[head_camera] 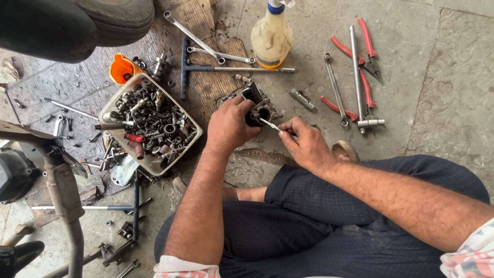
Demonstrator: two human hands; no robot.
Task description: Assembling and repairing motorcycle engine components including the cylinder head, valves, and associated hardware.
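Note:
My left hand (230, 125) grips a small dark metal engine part, like a carburettor (260, 107), and holds it just above the stone floor. My right hand (303, 141) pinches a thin metal tool (268, 123) whose tip pokes into the round opening of that part. Both forearms reach forward over my knees, which are in dark checked trousers. The lower side of the part is hidden by my left fingers.
A white tray (110, 105) full of bolts, nuts and small parts lies to the left, beside an orange funnel (122, 68). Spanners (220, 54), a T-handle wrench (188, 67), a spray bottle (271, 36) and red-handled pliers (366, 62) lie ahead. A tyre (121, 15) sits top left.

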